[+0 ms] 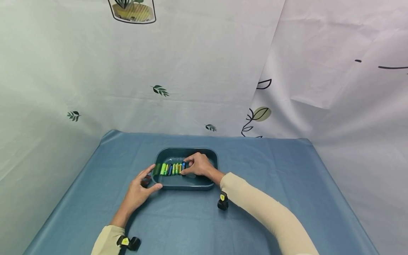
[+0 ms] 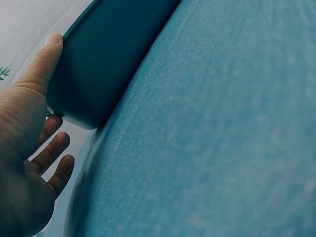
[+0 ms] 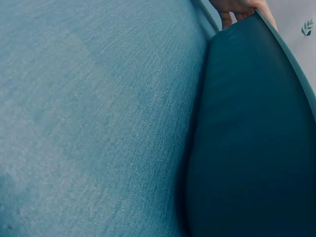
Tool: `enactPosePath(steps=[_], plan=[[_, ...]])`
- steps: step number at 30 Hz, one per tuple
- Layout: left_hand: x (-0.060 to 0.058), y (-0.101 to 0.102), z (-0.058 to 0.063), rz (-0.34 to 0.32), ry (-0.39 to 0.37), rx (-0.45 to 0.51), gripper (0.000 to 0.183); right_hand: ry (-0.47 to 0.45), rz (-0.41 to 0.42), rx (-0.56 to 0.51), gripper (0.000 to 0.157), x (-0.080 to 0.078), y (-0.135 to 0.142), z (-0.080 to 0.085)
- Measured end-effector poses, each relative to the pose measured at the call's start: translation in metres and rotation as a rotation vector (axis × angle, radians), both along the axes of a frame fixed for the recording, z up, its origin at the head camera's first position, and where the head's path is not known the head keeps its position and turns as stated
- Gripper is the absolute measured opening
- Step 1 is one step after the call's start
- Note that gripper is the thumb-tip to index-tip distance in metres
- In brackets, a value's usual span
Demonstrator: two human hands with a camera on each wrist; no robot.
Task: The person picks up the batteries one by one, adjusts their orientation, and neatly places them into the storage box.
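Observation:
A dark teal tray (image 1: pixel 188 187) holds a row of small cylindrical batteries (image 1: pixel 163 169), in green, yellow and blue, standing side by side in its left half. At the row's right end my right hand (image 1: pixel 200 165) pinches a blue battery (image 1: pixel 183 165), thumb at the near end and forefinger at the far end. My left hand (image 1: pixel 139 189) is spread around the tray's near left corner. In the left wrist view its thumb (image 2: pixel 48 52) touches the rim, while the other fingers hang loosely curled beside the corner. The right wrist view hides my right hand behind the tray wall.
A blue cloth (image 1: pixel 191 219) covers the table beneath the tray. Pale printed curtains (image 1: pixel 191 71) rise behind the table and at both sides. Black wrist cameras (image 1: pixel 223 201) are strapped to both forearms over beige sleeves (image 1: pixel 264 209).

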State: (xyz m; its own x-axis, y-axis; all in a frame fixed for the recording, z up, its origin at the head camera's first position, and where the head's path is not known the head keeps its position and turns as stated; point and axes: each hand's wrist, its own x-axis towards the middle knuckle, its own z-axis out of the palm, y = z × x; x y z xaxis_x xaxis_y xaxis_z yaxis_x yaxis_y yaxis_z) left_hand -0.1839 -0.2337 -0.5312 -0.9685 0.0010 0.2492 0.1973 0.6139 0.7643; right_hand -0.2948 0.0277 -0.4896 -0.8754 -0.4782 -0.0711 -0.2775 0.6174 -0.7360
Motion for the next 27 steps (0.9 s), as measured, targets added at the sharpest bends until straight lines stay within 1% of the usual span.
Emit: enactPosePath(steps=[6,18,27], plan=[[0.0001,0.0002,0.0005,-0.003,0.003,0.004,0.082,-0.014,0.0,0.009,0.048,-0.0015,-0.0003,-0.0012],[0.001,0.0009,0.0019,-0.002,-0.004,0.012,0.083,-0.012,-0.001,0.024,0.049,-0.0019,-0.0013,-0.001],[0.0013,0.0008,0.0023,-0.002,-0.01,0.007,0.083,-0.004,0.007,0.009,0.052,-0.0008,0.0002,-0.001]])
